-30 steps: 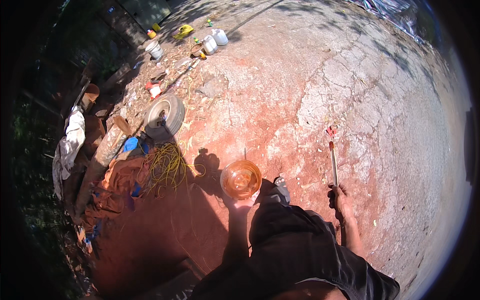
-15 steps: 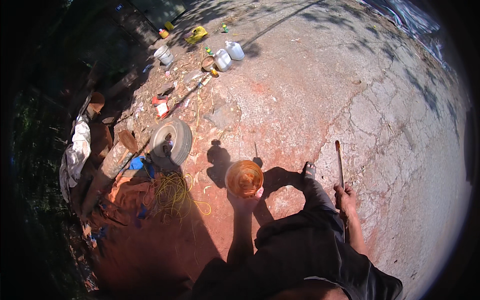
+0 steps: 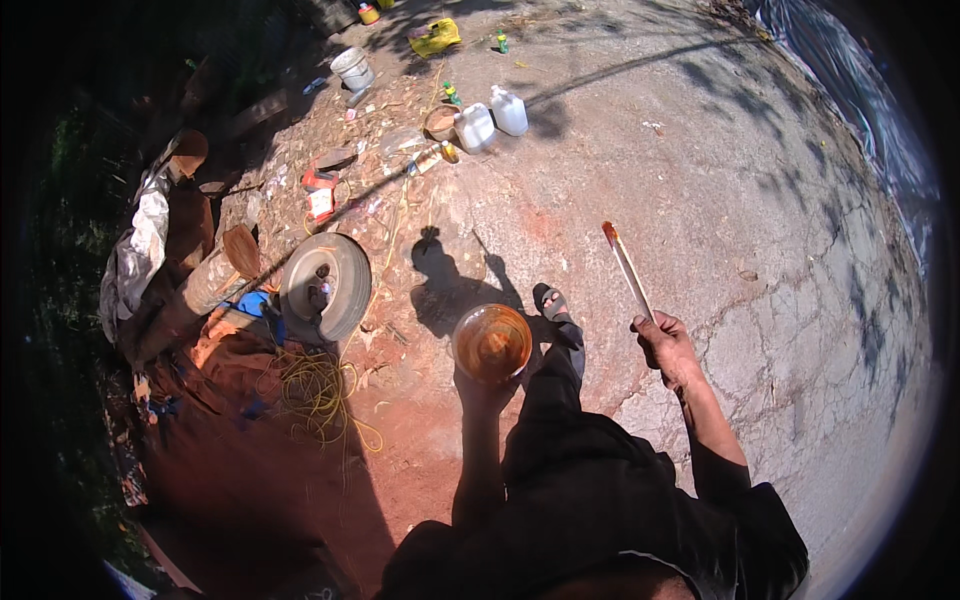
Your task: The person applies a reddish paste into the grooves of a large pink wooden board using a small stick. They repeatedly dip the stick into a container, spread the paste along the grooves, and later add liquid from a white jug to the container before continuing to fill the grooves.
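Observation:
My left hand holds from below a round clear bowl with orange-brown liquid in it. My right hand grips the lower end of a long paintbrush, whose red-stained tip points up and away. I stand on cracked, red-stained concrete ground. One sandalled foot is stepped forward just beside the bowl. My shadow falls on the ground ahead of the bowl.
A wheel with a tyre lies at the left beside a tangle of yellow rope. Two white jugs, a white bucket and a yellow container stand farther ahead among scattered litter. A white sack lies far left.
I have walked forward: the wheel, jugs and litter have drifted down and closer. My foot has stepped ahead. The bowl and brush stay held in the same hands.

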A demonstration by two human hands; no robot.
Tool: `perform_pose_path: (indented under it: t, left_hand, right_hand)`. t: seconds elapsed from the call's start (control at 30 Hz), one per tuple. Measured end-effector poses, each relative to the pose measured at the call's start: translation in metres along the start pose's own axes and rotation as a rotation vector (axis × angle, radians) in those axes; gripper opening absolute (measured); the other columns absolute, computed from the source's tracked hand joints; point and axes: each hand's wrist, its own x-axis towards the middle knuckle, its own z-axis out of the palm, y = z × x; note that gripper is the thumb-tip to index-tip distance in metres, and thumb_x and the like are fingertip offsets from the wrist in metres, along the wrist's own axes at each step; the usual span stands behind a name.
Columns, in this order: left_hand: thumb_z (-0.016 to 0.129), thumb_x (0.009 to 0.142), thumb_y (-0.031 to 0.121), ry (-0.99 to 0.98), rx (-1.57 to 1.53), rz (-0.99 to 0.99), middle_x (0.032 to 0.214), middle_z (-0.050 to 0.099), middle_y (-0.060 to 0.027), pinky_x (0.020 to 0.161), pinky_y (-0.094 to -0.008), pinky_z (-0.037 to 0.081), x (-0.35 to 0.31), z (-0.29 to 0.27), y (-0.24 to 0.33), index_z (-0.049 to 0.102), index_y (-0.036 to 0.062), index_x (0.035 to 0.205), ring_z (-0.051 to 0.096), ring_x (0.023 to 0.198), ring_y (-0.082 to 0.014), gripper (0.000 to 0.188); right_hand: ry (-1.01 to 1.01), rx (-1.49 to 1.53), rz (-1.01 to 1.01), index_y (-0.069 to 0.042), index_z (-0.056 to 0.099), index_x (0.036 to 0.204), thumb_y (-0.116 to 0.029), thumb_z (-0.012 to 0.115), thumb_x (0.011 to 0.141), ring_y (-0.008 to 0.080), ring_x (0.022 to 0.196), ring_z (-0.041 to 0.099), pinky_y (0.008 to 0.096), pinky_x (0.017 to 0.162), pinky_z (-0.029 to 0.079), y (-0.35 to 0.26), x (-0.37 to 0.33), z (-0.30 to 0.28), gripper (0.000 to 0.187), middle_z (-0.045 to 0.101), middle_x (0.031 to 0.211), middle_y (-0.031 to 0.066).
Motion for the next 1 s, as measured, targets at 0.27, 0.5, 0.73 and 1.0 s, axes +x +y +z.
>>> perform_pose_path:
  t: [0.27, 0.5, 0.73, 1.0]
  left_hand:
    - [0.096, 0.069, 0.044, -0.028, -0.011, 0.092, 0.122, 0.07, -0.0105, 0.094, -0.0388, 0.058, 0.257, 0.097, -0.03, 0.055, 0.0076, 0.135, 0.071, 0.11, -0.0243, 0.086]
    - [0.093, 0.07, 0.027, 0.018, -0.284, -0.097, 0.12, 0.068, -0.007, 0.09, -0.0381, 0.059, 0.416, 0.136, -0.022, 0.062, 0.0112, 0.126, 0.069, 0.108, -0.0238, 0.065]
    - [0.091, 0.069, 0.027, 0.123, -0.004, -0.076, 0.122, 0.063, -0.0004, 0.086, -0.0471, 0.059, 0.515, 0.193, -0.075, 0.072, 0.0265, 0.099, 0.069, 0.107, -0.0271, 0.036]
    - [0.08, 0.081, 0.021, 0.144, -0.462, -0.567, 0.129, 0.057, -0.0014, 0.092, -0.0473, 0.058, 0.59, 0.271, -0.109, 0.06, 0.0229, 0.122, 0.063, 0.115, -0.0256, 0.045]
  right_hand:
    - [0.075, 0.078, 0.112, -0.008, 0.07, 0.09, -0.024, 0.07, 0.1, 0.0027, 0.043, 0.033, 0.0245, 0.04, 0.023, -0.096, 0.239, 0.009, 0.019, 0.046, 0.058, -0.0088]
    - [0.082, 0.006, 0.177, -0.009, 0.07, 0.091, -0.027, 0.07, 0.101, 0.0015, 0.042, 0.031, 0.0232, 0.04, 0.022, -0.189, 0.376, 0.004, 0.021, 0.04, 0.055, -0.0105]
    - [-0.069, -0.172, 0.362, -0.008, 0.069, 0.089, -0.022, 0.068, 0.101, 0.0025, 0.043, 0.034, 0.0245, 0.04, 0.024, -0.258, 0.567, 0.034, 0.019, 0.044, 0.057, -0.0084]
    - [-0.343, -0.601, 0.259, -0.002, 0.068, 0.082, -0.033, 0.07, 0.096, 0.0072, 0.057, 0.052, 0.0277, 0.049, 0.041, -0.356, 0.77, 0.078, 0.034, 0.058, 0.07, -0.0015]
